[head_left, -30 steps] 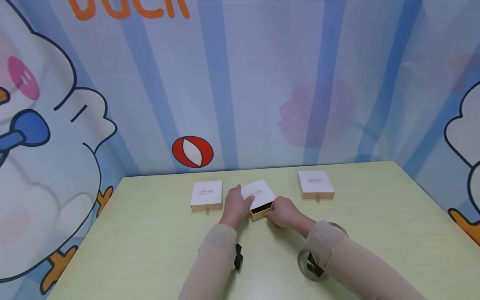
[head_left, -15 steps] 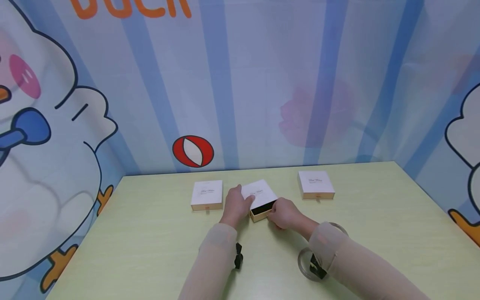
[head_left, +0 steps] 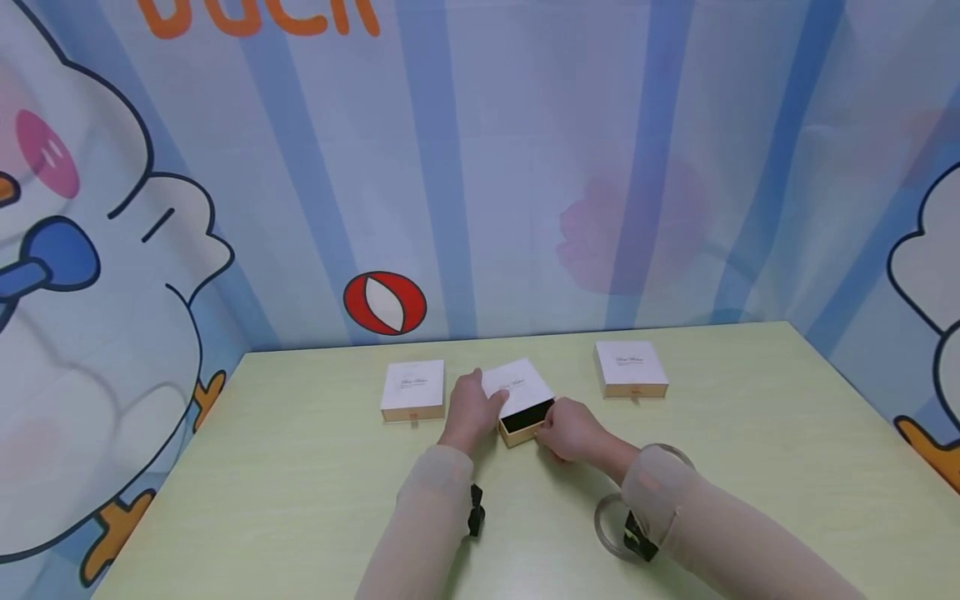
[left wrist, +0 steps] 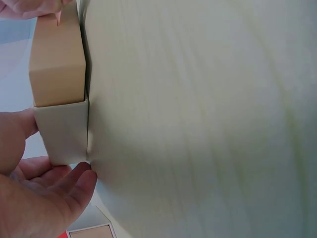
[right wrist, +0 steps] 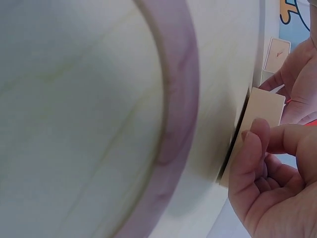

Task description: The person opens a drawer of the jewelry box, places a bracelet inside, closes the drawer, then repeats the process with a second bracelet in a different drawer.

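Observation:
A white drawer box with dark script on its lid lies turned at an angle in the middle of the table. Its beige drawer is partly out toward me, showing a black inside. My left hand grips the box's outer sleeve, thumb on the lid and fingers round the side and back. At the drawer's front, my right hand pinches the small pull tab between thumb and forefinger. That tab is mostly hidden by the fingers in the head view.
Similar closed white boxes stand on the table, one at left and one at back right. A see-through ring lies under my right forearm, with another curved rim beyond it. A printed backdrop rises behind.
The drawer has come a little farther out of its sleeve, with my right hand shifting slightly right and toward me. The left hand and sleeve stay in place.

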`<state>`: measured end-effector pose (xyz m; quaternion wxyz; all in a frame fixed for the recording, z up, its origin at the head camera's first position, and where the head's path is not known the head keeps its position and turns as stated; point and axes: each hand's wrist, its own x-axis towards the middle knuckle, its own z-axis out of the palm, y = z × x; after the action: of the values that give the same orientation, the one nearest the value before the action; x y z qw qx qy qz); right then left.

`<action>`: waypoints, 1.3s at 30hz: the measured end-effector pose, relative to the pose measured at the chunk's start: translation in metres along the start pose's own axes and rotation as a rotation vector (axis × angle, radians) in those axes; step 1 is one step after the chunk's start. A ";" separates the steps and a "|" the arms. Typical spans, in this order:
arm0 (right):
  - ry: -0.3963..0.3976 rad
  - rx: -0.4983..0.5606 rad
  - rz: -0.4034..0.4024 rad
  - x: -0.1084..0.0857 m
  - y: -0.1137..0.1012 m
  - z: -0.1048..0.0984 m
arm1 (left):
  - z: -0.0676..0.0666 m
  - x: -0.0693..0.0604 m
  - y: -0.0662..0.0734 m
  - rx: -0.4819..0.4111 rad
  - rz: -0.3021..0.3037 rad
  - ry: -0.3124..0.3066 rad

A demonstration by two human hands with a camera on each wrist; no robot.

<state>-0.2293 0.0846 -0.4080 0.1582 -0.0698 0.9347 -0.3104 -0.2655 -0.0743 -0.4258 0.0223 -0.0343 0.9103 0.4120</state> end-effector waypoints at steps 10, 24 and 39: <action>0.024 -0.018 -0.011 -0.004 0.001 0.000 | 0.000 0.002 0.001 0.018 0.004 0.003; 0.018 0.005 0.001 -0.007 0.003 0.002 | 0.000 0.000 0.002 0.020 0.002 0.003; 0.029 0.007 -0.011 -0.011 0.007 0.003 | 0.000 0.001 0.000 0.033 0.018 0.005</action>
<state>-0.2182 0.0909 -0.4122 0.1433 -0.0699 0.9354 -0.3157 -0.2668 -0.0741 -0.4262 0.0171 -0.0266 0.9173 0.3968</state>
